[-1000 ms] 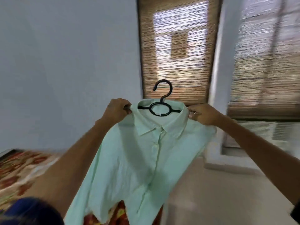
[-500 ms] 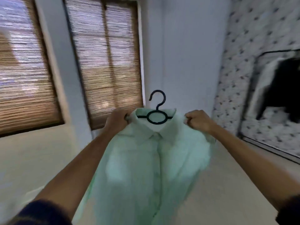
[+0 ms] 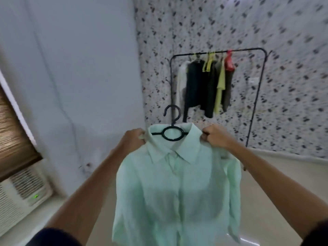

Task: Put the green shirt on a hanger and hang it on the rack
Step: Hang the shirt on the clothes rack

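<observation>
You hold the shirt (image 3: 170,189) up in front of you at arm's length, already on the hanger (image 3: 171,135). Your left hand (image 3: 132,142) is closed around the shirt's left shoulder, fingers curled into the cloth. Your right hand (image 3: 215,136) is clenched on the right shoulder the same way. The shirt hangs straight down between your arms, buttoned, collar facing you. The hanger's black ring sits inside the collar and its hook stands upright above the neckline, free of anything. The rack (image 3: 218,52) stands well apart from you, ahead and to the right against the speckled wall (image 3: 292,86). Dark, yellow-green and white clothes (image 3: 204,86) hang bunched on the left part of its bar; the right part of the bar is bare. An air conditioner (image 3: 19,192) sits low at your left.
</observation>
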